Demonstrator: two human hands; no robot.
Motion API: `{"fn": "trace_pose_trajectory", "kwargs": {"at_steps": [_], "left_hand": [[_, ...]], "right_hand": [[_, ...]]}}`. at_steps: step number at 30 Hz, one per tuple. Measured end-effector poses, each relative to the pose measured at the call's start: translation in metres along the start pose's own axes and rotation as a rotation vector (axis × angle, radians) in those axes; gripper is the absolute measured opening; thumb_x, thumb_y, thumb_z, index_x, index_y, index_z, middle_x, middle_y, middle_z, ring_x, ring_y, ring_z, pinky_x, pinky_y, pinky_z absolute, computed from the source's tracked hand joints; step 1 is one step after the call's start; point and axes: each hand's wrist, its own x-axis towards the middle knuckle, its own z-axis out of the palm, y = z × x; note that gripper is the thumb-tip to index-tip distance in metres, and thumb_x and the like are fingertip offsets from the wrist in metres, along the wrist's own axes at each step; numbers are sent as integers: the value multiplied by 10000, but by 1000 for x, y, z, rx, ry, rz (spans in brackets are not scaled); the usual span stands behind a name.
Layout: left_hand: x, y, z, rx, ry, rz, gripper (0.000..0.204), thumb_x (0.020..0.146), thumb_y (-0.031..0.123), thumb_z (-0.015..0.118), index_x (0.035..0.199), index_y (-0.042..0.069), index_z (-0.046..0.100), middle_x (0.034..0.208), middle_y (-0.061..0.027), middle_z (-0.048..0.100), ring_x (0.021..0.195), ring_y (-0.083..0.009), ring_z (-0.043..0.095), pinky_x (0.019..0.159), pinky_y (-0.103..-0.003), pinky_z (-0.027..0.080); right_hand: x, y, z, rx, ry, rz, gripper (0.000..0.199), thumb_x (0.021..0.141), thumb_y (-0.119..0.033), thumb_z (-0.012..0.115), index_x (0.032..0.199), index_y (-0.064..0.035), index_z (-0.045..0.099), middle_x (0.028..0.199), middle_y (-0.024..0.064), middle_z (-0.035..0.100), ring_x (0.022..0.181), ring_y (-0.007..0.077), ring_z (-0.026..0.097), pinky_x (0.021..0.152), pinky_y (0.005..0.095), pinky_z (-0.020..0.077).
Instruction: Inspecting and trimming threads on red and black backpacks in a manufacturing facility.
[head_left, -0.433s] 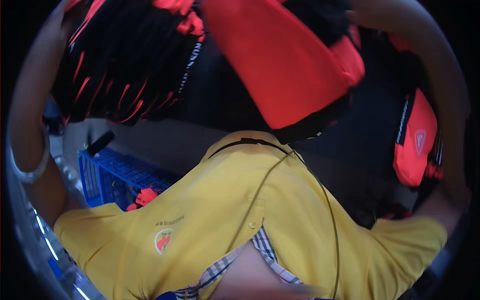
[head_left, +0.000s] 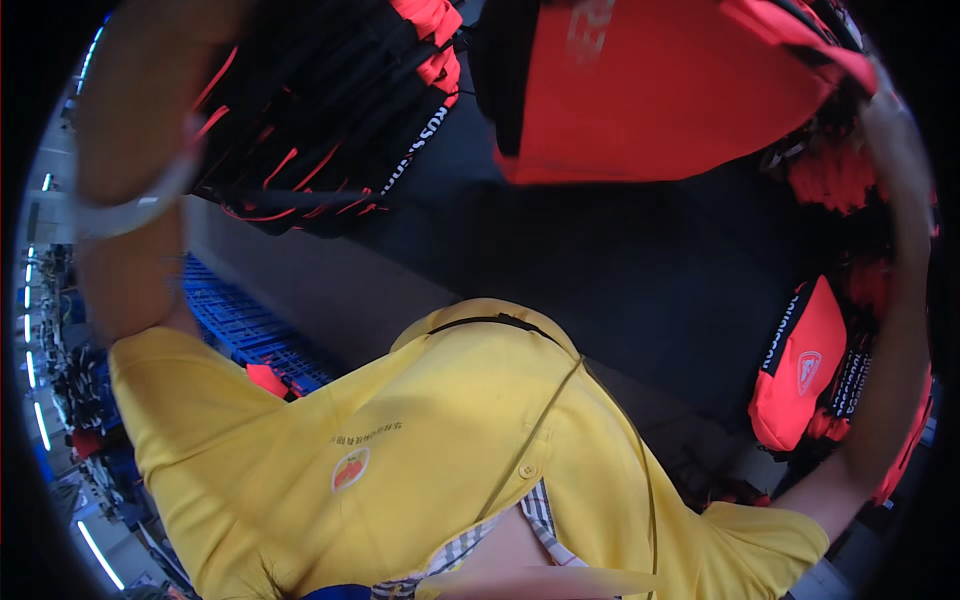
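Both my arms are raised. My left hand (head_left: 150, 90) is a blur at the upper left above a clear bangle (head_left: 130, 212), against a black bag with red stripes (head_left: 320, 110); its fingers are hidden. My right forearm runs up the right edge, and my right hand (head_left: 882, 120) meets the corner of a big red and black bag (head_left: 660, 90) held overhead, where its grip is not visible. Below is my yellow polo shirt (head_left: 400, 450).
Another red and black bag (head_left: 800, 370) hangs by my right elbow. A blue plastic crate (head_left: 250, 330) sits beside a grey ledge (head_left: 330, 280) at the lower left. A dark surface (head_left: 640, 270) fills the middle. Ceiling lights line the far left rim.
The red bag has swung up and to the right, and the striped black bag has shifted right. Both arms have lifted higher.
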Motion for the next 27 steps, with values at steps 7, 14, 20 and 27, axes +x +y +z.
{"fn": "trace_pose_trajectory", "kwargs": {"at_steps": [7,14,20,27], "left_hand": [[-56,-109,165,-234,-114,40,979,779,362,778,1500,45,197,1484,-219,332,1389,-333,327,1126,-401,277],[-160,-213,242,-684,-502,-498,548,899,84,648,1375,-51,414,1262,-142,554,1133,-213,546,1008,-311,402],[-157,-309,259,-253,-464,-244,537,835,284,757,1160,-103,575,1182,-169,568,1052,-267,545,934,-342,430],[-132,-347,273,-607,-545,-258,630,914,222,663,1415,-40,383,1376,-152,490,1221,-244,472,1053,-339,354]], "right_hand": [[-135,-38,195,955,-250,285,1042,705,-434,817,1447,51,268,1448,260,380,1322,321,420,1064,384,363],[-213,-121,298,1501,180,621,837,758,-235,806,1430,-59,340,1431,171,398,1290,267,439,1068,351,374],[-261,-128,305,1350,98,613,812,659,-414,832,1264,7,492,1208,208,577,1147,327,555,1022,401,420],[-298,-105,364,1259,192,1074,1130,633,-556,811,1434,37,278,1502,266,248,1405,383,249,1162,426,236]]}}
